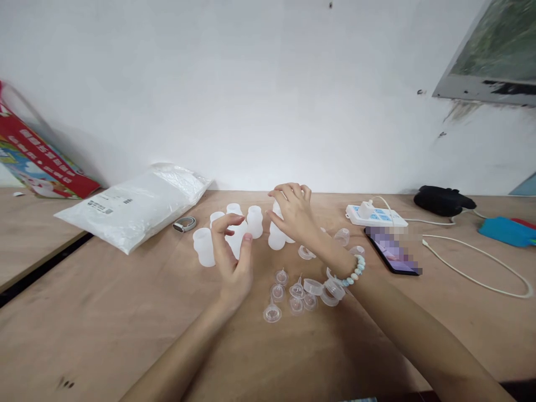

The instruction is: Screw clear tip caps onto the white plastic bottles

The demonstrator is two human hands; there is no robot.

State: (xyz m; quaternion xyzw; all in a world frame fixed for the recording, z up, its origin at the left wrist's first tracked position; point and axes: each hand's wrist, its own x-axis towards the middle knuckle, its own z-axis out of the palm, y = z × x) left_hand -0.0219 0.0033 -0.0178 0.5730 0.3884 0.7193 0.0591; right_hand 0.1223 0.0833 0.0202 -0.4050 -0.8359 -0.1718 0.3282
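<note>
Several translucent white plastic bottles with narrow waists stand on the wooden table; one bottle (pixel 204 248) is at the near left of the group. My left hand (pixel 233 257) is in front of them with thumb and fingers apart, nothing between them. My right hand (pixel 295 209) reaches across the right end of the group, fingers curved and apart from the thumb. It partly covers a white bottle (pixel 276 239); whether it touches it I cannot tell. Nearer me lie several clear nipple-shaped pieces (pixel 272 314) and clear ring-like caps (pixel 330 293), some partly behind my right wrist.
A white plastic mailing bag (pixel 138 204) and a smartwatch (pixel 184 224) lie to the left. On the right are a power strip (pixel 377 215), a phone (pixel 391 251), a white cable (pixel 498 258) and a black case (pixel 444 201). A wall rises behind the table.
</note>
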